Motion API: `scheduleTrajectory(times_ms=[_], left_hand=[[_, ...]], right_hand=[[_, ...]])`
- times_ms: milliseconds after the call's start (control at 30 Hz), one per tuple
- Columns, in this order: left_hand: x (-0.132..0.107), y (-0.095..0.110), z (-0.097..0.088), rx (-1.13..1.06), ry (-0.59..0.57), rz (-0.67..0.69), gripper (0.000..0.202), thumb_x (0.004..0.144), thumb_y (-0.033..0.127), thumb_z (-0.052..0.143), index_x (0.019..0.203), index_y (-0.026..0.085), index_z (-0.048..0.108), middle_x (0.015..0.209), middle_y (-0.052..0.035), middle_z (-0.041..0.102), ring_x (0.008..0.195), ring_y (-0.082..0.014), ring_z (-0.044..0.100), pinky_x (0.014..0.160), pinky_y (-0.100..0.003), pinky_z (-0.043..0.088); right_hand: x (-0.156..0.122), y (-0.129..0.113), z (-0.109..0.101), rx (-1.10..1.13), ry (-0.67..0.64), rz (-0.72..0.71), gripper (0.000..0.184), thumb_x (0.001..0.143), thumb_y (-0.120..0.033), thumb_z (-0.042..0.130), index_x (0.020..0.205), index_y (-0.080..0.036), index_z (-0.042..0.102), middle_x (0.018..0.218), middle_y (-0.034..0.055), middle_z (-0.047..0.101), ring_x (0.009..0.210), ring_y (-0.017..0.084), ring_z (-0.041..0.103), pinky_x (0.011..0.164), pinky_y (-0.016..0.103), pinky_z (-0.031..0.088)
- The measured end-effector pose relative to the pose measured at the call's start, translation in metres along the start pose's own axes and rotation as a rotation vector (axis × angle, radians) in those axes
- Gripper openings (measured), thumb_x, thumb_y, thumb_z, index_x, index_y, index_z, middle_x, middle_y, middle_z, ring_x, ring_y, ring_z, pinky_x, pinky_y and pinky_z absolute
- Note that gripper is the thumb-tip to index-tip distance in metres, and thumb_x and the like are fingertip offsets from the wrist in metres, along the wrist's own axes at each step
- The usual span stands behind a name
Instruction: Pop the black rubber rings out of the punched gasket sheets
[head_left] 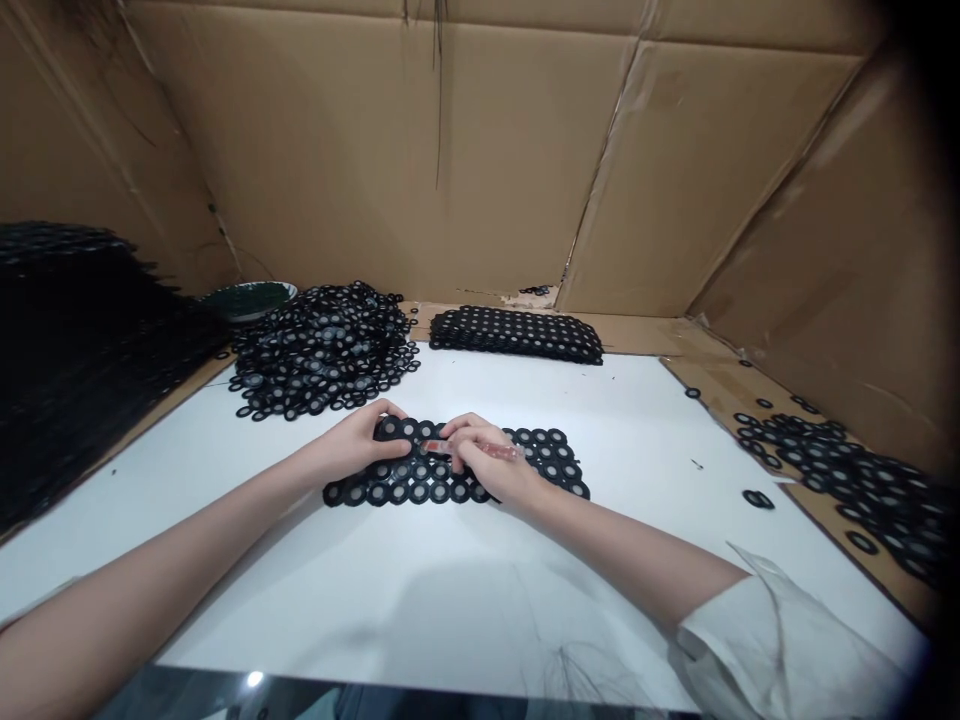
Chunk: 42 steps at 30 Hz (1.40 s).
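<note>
A black sheet of joined rings (551, 458) with pale centres lies flat on the white table (465, 600), right in front of me. My left hand (365, 443) rests on the sheet's left part, fingers curled over its far edge. My right hand (487, 462) lies on the middle of the sheet, closed round a thin reddish pen-like tool (480, 449) that points left across the rings.
A heap of loose black rings (322, 350) lies at the back left beside a green dish (251, 300). A stack of ring sheets (517, 333) sits at the back centre. More loose rings (847, 475) spread at the right. A dark stack (82, 350) fills the left. Cardboard walls (450, 150) surround everything.
</note>
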<state>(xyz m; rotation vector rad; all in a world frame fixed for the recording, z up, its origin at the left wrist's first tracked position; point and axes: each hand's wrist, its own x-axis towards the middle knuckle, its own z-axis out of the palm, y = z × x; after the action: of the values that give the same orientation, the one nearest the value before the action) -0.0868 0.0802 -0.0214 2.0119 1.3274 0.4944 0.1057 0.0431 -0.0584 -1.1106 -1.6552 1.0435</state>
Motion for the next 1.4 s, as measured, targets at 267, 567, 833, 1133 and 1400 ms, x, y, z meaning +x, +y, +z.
scheduleTrajectory(times_ms=[267, 567, 833, 1133, 1400], left_hand=[[-0.003, 0.002, 0.000, -0.018, -0.014, -0.090, 0.047, 0.059, 0.034, 0.059, 0.104, 0.022, 0.049, 0.086, -0.0002, 0.057, 0.082, -0.0207, 0.054, 0.070, -0.029, 0.040], [-0.003, 0.000, 0.011, -0.132, 0.092, -0.154, 0.048, 0.057, 0.028, 0.061, 0.102, 0.019, 0.050, 0.081, -0.0012, 0.057, 0.076, -0.0203, 0.056, 0.069, -0.032, 0.042], [-0.016, 0.010, 0.018, -0.054, 0.129, -0.050, 0.039, 0.064, 0.028, 0.052, 0.101, 0.019, 0.045, 0.094, -0.0039, 0.058, 0.088, -0.0217, 0.054, 0.074, -0.031, 0.041], [-0.007, 0.002, 0.001, 0.309, 0.058, 0.092, 0.020, 0.077, 0.033, 0.036, 0.076, 0.020, 0.051, 0.076, -0.0042, 0.059, 0.075, -0.0225, 0.053, 0.065, -0.030, 0.035], [-0.005, 0.002, -0.002, 0.099, 0.019, 0.042, 0.023, 0.072, 0.039, 0.042, 0.079, 0.020, 0.052, 0.079, -0.0010, 0.059, 0.080, -0.0211, 0.052, 0.070, -0.028, 0.037]], right_hand=[[0.000, 0.002, -0.001, -0.042, -0.006, -0.037, 0.030, 0.076, -0.017, 0.039, 0.047, -0.017, 0.050, 0.092, 0.0011, 0.052, 0.078, 0.012, 0.051, 0.067, 0.026, 0.040], [-0.005, -0.001, 0.000, -0.164, -0.080, -0.128, 0.028, 0.080, -0.018, 0.035, 0.055, -0.016, 0.048, 0.094, 0.0022, 0.048, 0.068, 0.009, 0.048, 0.061, 0.025, 0.039], [-0.006, -0.002, 0.007, -0.235, -0.044, -0.233, 0.024, 0.081, -0.021, 0.036, 0.059, -0.018, 0.045, 0.089, 0.0035, 0.046, 0.070, 0.011, 0.048, 0.064, 0.027, 0.039], [-0.010, -0.003, 0.002, -0.188, -0.110, -0.178, 0.029, 0.078, -0.015, 0.037, 0.051, -0.016, 0.048, 0.093, 0.0026, 0.048, 0.077, 0.011, 0.050, 0.068, 0.027, 0.041], [-0.011, -0.005, 0.002, -0.177, -0.120, -0.189, 0.028, 0.077, -0.014, 0.038, 0.051, -0.016, 0.048, 0.094, 0.0030, 0.047, 0.079, 0.012, 0.050, 0.071, 0.028, 0.042]])
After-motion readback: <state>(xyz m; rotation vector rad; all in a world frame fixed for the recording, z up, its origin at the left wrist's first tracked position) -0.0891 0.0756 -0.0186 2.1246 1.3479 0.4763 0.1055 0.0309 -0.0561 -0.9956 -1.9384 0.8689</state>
